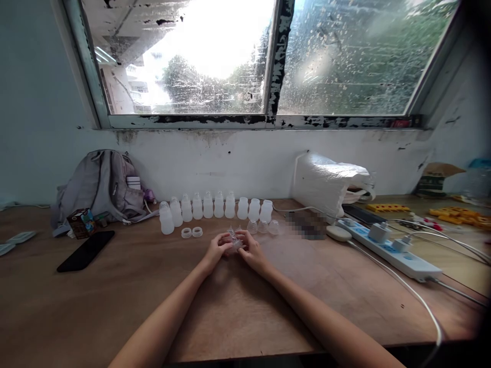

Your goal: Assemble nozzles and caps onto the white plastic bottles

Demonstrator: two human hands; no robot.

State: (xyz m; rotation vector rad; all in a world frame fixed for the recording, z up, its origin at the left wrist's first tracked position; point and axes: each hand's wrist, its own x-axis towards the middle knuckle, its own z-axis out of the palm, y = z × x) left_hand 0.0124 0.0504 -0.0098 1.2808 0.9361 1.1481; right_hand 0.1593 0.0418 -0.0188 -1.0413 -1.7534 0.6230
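Holds a clear plastic piece [235, 244] in half-curled left hand [219, 247] and right hand [249, 248] in front of the frosted baby bottles [207, 207], apparently steadying it from both sides.

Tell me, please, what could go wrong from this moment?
The clear piece held between the left hand and the right hand might slip and drop. The clear domes stand close to the right hand, so a small move could knock them. The bottles stand close together in a row; one falling might topple its neighbours.
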